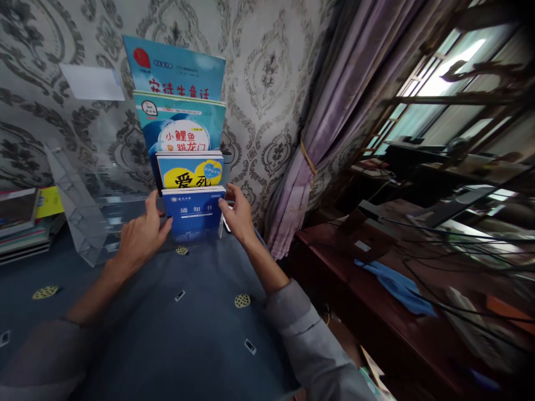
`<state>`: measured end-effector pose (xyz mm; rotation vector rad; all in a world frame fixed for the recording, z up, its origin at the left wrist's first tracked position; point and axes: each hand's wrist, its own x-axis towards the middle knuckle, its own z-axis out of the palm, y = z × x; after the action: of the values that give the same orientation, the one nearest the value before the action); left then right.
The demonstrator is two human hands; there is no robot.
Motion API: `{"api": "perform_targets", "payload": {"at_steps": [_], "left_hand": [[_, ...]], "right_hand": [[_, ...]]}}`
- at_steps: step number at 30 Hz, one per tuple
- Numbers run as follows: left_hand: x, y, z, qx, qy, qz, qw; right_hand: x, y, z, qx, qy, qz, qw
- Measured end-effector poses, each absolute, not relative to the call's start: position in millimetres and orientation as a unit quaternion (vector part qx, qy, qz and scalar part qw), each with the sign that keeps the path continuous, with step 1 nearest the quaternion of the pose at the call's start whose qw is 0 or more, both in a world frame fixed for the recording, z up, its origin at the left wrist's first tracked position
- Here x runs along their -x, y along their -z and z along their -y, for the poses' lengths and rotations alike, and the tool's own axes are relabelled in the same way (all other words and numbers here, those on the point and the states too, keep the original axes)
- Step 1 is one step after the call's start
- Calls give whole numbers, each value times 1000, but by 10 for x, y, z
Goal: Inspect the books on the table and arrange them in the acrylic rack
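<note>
A dark blue booklet (194, 217) stands upright at the front of a stepped row of books. Behind it rise a blue and yellow book (192, 171), a teal book (184, 120) and a taller blue book (175, 69) against the wall. My left hand (144, 231) is at the row's left side, its fingers curved round the edge and its thumb by the booklet. On the opposite side my right hand (239, 211) has thumb and fingers on the booklet's right edge. What supports the books is mostly hidden.
Left of the row stands a clear acrylic rack (79, 223), with stacked books (23, 223) beyond it. A paper (92, 82) is on the patterned wall. A purple curtain (292, 195) hangs to the right, beside a dark red desk (334, 278) with a blue cloth (397, 287) and cables.
</note>
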<state>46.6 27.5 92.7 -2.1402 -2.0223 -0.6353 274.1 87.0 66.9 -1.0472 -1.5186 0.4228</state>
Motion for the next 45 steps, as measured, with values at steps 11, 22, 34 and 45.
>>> {"api": "perform_targets", "payload": {"at_steps": [11, 22, 34, 45], "left_hand": [[-514, -983, -183, 716, 244, 650, 76], [-493, -1048, -134, 720, 256, 640, 81], [-282, -1167, -19, 713, 266, 643, 85], [621, -915, 105, 695, 207, 661, 194]], "right_hand": [[-2864, -926, -739, 427, -195, 700, 538], [-2984, -1213, -510, 403, -155, 688, 583], [-2945, -1498, -67, 384, -44, 614, 688], [-2400, -1323, 152, 293, -98, 774, 553]]}}
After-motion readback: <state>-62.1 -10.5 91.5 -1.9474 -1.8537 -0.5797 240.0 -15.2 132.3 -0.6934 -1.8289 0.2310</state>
